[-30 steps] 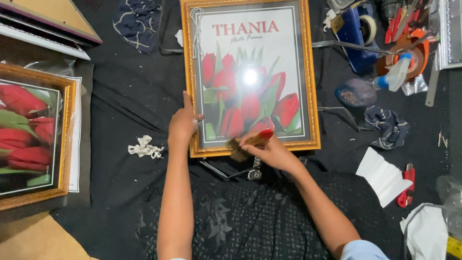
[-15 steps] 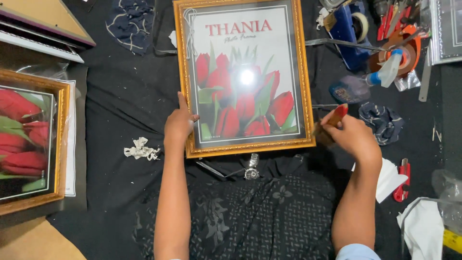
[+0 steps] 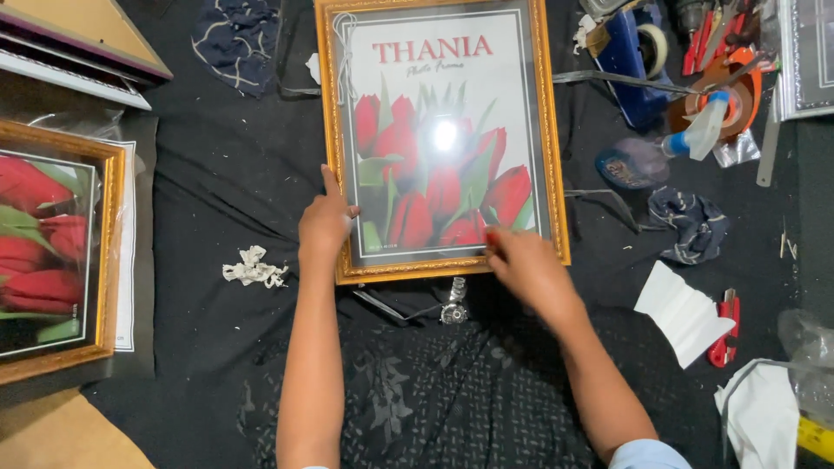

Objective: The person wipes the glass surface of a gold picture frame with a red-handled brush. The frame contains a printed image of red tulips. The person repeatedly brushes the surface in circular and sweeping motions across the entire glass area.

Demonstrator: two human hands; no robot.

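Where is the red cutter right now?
In the head view, the red cutter lies far right on the black cloth, beside the folded white paper, beyond the right hand.

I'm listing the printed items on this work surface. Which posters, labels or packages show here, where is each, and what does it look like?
Framed poster: centre, gold frame, red tulips on white, red heading; left hand on its left edge, right hand at its lower right corner.
Second framed print: left edge, gold frame, red tulips, plastic-wrapped.
Spray bottle: right of the poster, lying down, dark label.
Folded white paper: lower right, blank.
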